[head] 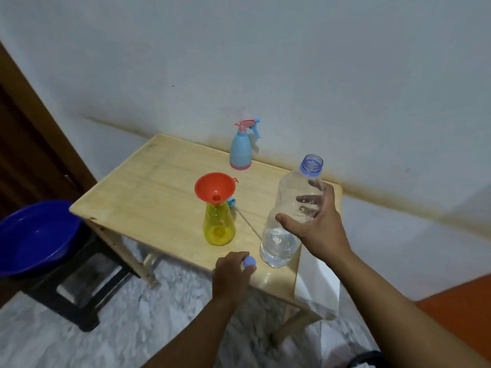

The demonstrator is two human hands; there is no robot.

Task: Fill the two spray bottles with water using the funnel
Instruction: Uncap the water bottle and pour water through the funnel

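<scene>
No brand, label or writing can be read on any of the things here.

The right hand (314,220) grips a clear plastic water bottle (289,216) around its middle, thumb on the near side and fingers curled round the far side, seen through the plastic. The bottle is uncapped, leans a little to the right, and has its base at the near edge of the tabletop (159,181); water fills only its lowest part. The left hand (232,269) pinches the bottle's small pale blue cap (249,261) at its fingertips, just beside the bottle's base.

A yellow spray bottle (219,229) stands upright near the middle of the tabletop with an orange funnel (215,188) seated in its open neck. How much water it holds I cannot tell. Its blue spray head (231,201) lies on the wood just behind it, with a thin tube running out toward the water bottle. A blue spray bottle (240,152) with a pink base and a pink and blue trigger top stands upright at the far edge, well apart from the others.

The tabletop is pale wood on folding legs, set against a white wall. To the left a dark blue basin (37,235) rests on a black stool (77,288). The floor is grey marbled stone.
</scene>
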